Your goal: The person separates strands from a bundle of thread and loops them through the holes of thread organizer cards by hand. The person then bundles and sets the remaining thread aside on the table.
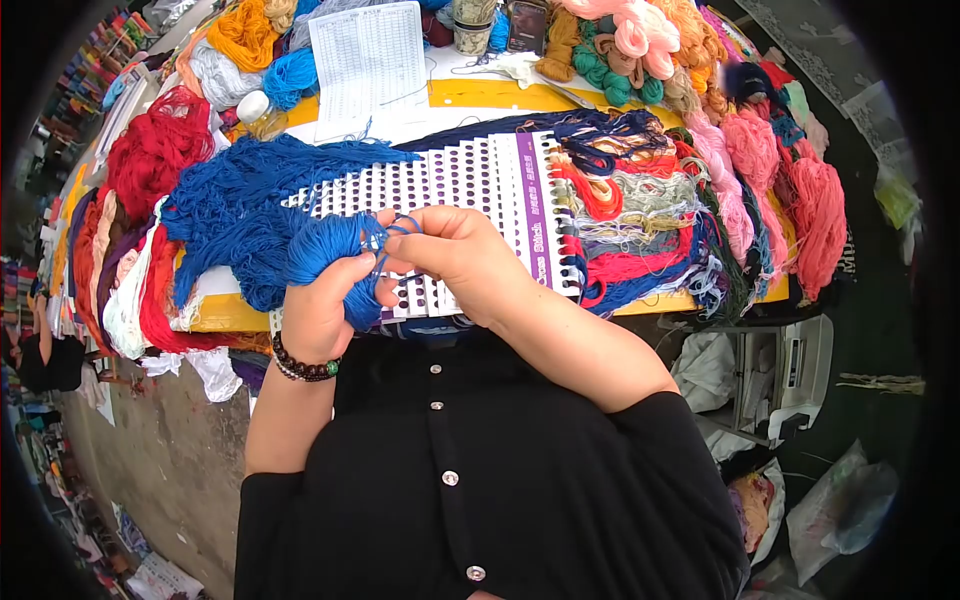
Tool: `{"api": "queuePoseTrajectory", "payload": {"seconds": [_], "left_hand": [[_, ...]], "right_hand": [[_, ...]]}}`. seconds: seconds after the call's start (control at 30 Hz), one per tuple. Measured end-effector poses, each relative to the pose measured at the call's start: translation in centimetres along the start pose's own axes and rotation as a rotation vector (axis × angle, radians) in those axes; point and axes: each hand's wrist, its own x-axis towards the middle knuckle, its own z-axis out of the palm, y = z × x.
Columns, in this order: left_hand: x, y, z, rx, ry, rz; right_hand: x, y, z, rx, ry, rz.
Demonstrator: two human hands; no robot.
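Note:
My left hand (322, 308) is wrapped around a thick bundle of blue thread (325, 248), a beaded bracelet on its wrist. Close beside it, my right hand (448, 250) pinches a few loops of the same blue thread at the bundle's end. A large loose heap of blue thread (235, 200) lies just beyond and to the left. Under and behind my hands is a fanned stack of white cards with punched holes (450, 175); the top one has a purple "Cross Stitch" strip (533, 195). Multicoloured threads (630, 220) lie along the cards' right side.
A printed sheet (368, 60) rests at the back of the yellow-edged table (470, 95). Nearby stand a lidded jar (260, 115), a cup (472, 30) and a phone (526, 27). Scissors (565, 95) lie behind the threads. Red skeins (160, 145) sit left, pink skeins (815, 210) right.

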Motion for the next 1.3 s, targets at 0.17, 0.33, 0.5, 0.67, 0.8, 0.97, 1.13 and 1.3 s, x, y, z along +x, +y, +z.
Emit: {"api": "queuePoseTrajectory", "payload": {"seconds": [0.17, 0.33, 0.5, 0.67, 0.8, 0.97, 1.13, 1.3], "left_hand": [[0.0, -0.3, 0.2, 0.002, 0.038, 0.021], [0.4, -1.7, 0.2, 0.157, 0.174, 0.178], [0.8, -2.6, 0.2, 0.125, 0.244, 0.284], [0.8, -2.4, 1.2, 0.061, 0.338, 0.306], [0.5, -2.1, 1.0, 0.11, 0.267, 0.242], [0.5, -2.4, 0.3, 0.132, 0.216, 0.186], [0.8, -2.4, 0.2, -0.033, 0.328, 0.198], [0.5, -1.2, -2.0, -0.155, 0.097, 0.053]], "right_hand": [[-0.3, -0.3, 0.5, 0.006, -0.013, -0.036], [0.1, 0.7, 0.0, -0.046, -0.055, -0.081], [0.1, 0.2, 0.3, -0.028, -0.007, -0.067], [0.1, 0.1, 0.1, 0.001, -0.004, -0.061], [0.3, 0.3, -0.2, -0.055, 0.005, -0.03], [0.6, 1.3, -0.1, -0.022, 0.024, -0.085], [0.8, 0.8, -0.5, -0.02, 0.046, -0.047], [1.1, 0.2, -1.7, 0.536, -0.066, 0.135]]}}
